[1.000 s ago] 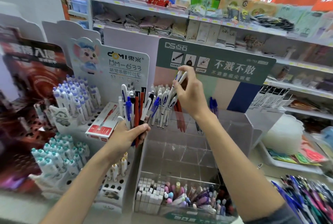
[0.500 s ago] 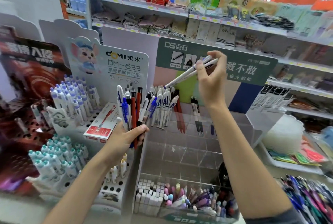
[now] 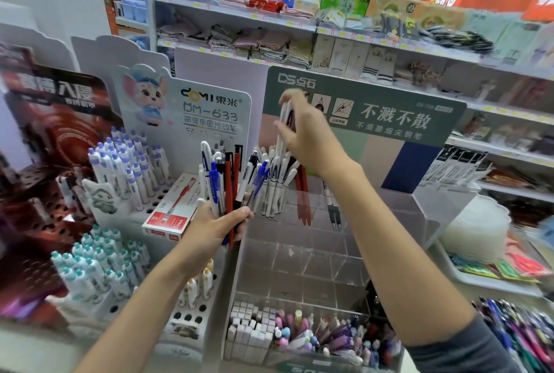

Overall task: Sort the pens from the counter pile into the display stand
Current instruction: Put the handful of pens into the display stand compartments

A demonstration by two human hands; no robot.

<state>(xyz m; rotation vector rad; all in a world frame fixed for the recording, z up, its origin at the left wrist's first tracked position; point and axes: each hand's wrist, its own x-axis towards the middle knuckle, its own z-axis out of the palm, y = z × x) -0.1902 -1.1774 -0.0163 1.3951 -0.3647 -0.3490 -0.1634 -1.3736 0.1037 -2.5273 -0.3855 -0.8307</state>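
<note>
My left hand [image 3: 217,227] grips a mixed bundle of pens [image 3: 223,180], white, blue, red and black, held upright beside the clear acrylic display stand [image 3: 299,255]. My right hand [image 3: 308,136] pinches a white pen [image 3: 283,124], nearly vertical, above the stand's back-left compartment, where several white pens [image 3: 277,183] stand. Two red pens [image 3: 302,201] and two dark pens [image 3: 334,210] stand in neighbouring back compartments. The right hand is blurred with motion.
A white stand with purple-capped pens [image 3: 126,168] and teal-capped pens [image 3: 96,270] is at the left, with a red pen box [image 3: 171,207] on it. Erasers and small pens [image 3: 299,336] fill the stand's front tray. A pile of loose pens [image 3: 521,333] lies at the lower right.
My right hand swung the white pen from a slanted hold at upper right back left and down, turning it nearly upright over the white pens. The left hand kept its bundle still.
</note>
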